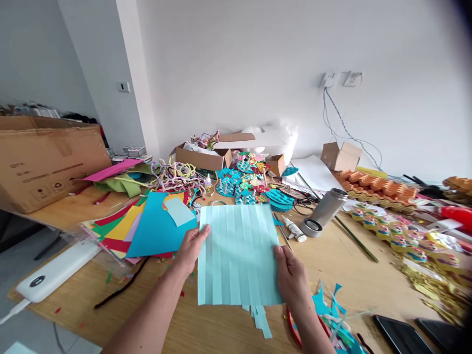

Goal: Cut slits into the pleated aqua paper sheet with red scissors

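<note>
A light blue paper sheet point(238, 255) is held up in front of me above the table, marked with lengthwise bands that look like folds. My left hand point(192, 246) pinches its left edge with the thumb on top. On the opposite side my right hand point(293, 270) grips the right edge, thumb also on top. Narrow light blue paper strips point(261, 322) show below the sheet's lower edge. Blue paper scraps point(328, 305) lie beside my right wrist, along with a red curved handle point(293, 328) partly hidden by that arm.
Coloured paper sheets point(151, 228) and a white power bank point(59, 270) lie to the left. A glue bottle point(294, 229) and an opened metal flask point(329, 206) are beyond my right hand. Pipe cleaners point(177, 174), orange egg trays point(379, 187) and phones point(400, 334) surround the work area.
</note>
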Demonstrator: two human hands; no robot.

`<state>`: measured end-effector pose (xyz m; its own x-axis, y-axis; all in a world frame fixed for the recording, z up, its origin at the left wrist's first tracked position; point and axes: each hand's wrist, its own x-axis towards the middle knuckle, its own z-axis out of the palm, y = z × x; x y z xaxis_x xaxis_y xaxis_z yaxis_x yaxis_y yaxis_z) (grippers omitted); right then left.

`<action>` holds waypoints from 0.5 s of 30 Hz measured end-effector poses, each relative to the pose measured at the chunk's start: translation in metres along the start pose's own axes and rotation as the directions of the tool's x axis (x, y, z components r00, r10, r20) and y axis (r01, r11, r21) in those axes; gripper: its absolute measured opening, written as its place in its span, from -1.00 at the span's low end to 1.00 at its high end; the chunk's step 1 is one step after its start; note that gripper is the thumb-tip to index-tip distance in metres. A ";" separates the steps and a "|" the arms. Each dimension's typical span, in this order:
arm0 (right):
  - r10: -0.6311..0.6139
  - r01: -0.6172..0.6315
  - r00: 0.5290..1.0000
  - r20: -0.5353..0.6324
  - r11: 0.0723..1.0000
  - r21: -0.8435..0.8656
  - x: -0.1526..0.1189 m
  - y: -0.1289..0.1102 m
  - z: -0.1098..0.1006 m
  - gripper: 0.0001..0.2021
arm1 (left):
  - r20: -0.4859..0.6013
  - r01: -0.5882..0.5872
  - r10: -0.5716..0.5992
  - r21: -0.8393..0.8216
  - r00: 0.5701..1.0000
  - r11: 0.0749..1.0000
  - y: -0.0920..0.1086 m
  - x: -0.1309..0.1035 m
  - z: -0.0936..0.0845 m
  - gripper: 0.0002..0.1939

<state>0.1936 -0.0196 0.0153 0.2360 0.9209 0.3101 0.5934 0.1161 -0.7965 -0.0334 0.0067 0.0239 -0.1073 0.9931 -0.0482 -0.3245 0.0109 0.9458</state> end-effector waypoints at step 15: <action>-0.044 0.035 0.989 0.142 0.997 0.070 -0.001 0.002 0.003 -0.62 | -0.021 0.119 -0.124 -0.151 0.992 0.981 0.009 0.009 -0.012 -0.55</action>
<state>0.1921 -0.0192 0.0120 0.0978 0.9584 0.2683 0.5463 0.1736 -0.8194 -0.0486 0.0144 0.0277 -0.0857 0.9814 -0.1718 -0.4733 0.1116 0.8738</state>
